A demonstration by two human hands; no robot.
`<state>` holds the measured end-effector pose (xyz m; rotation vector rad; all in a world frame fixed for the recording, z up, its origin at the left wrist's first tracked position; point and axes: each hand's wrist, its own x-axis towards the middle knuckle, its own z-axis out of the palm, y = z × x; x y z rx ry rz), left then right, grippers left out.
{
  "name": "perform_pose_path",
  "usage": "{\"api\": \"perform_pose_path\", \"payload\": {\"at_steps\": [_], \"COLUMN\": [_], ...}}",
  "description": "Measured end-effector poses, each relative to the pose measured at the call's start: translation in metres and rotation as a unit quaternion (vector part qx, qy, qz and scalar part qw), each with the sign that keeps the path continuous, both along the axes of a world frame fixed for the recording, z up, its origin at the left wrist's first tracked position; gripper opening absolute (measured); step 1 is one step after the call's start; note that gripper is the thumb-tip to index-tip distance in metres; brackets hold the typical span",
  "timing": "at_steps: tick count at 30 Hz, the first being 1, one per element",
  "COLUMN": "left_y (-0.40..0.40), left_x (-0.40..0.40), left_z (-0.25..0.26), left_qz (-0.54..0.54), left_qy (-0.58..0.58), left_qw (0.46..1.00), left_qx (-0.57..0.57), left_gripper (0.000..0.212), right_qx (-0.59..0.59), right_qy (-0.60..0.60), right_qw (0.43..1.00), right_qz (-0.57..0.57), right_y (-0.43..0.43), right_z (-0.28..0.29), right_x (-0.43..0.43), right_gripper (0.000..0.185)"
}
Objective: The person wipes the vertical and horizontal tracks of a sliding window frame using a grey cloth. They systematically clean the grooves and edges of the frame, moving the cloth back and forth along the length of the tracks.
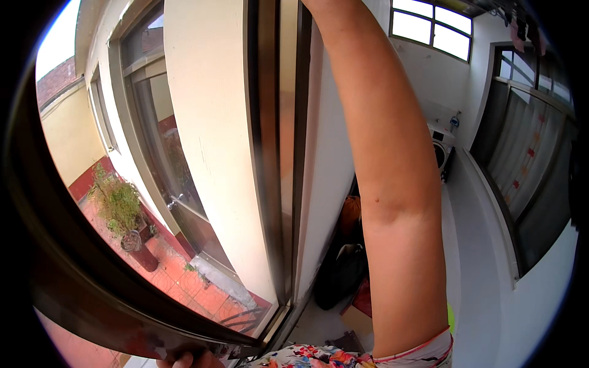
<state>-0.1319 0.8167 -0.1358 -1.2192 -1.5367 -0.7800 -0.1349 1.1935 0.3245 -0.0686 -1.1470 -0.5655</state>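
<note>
My right arm stretches up across the view from a floral sleeve, and its hand is out of view past the top edge. Part of my left hand shows at the bottom left, its fingers at the lower edge of a dark-framed door or window panel. Whether they grip that frame cannot be told. Before me a dark metal frame post rises beside a cream wall; its track runs along the bottom.
Outside, a potted plant stands on red tiles near a glazed door. Inside, a dark bag or cloth and a box lie by the wall. A washing machine stands farther back, and a curtained window is at right.
</note>
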Motion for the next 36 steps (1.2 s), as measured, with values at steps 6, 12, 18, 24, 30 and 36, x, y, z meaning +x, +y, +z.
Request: {"api": "perform_pose_path", "payload": {"at_steps": [6,12,18,24,30,36], "left_y": [0.010,0.007,0.008,0.012,0.009,0.011], "left_x": [-0.016,-0.006,-0.013,-0.022,-0.022,-0.022], "left_z": [-0.014,-0.010,-0.012,-0.015,-0.016,-0.016], "left_qz": [-0.053,-0.021,-0.021,-0.034,-0.007,0.018], "left_qy": [0.012,-0.005,0.015,0.041,0.056,0.073], "left_qw": [0.997,0.999,0.999,0.997,0.996,0.994], "left_qx": [0.060,0.036,0.029,0.062,0.064,0.073], "left_gripper": [0.021,0.029,0.022,0.014,0.011,0.008], "right_qx": [-0.015,-0.030,-0.059,-0.166,-0.271,-0.368], "right_qy": [0.004,-0.017,-0.050,-0.107,-0.153,-0.203], "right_qw": [1.000,0.999,0.990,0.980,0.949,0.905], "right_qz": [0.021,0.025,-0.115,0.029,0.048,0.070], "right_y": [-0.008,-0.021,-0.025,-0.044,-0.058,-0.078], "right_z": [-0.070,-0.174,-0.284,-0.391,-0.513,-0.659], "right_x": [-0.001,0.012,0.018,0.014,0.018,0.022], "right_gripper": [0.035,0.043,0.044,0.038,0.042,0.053]}}
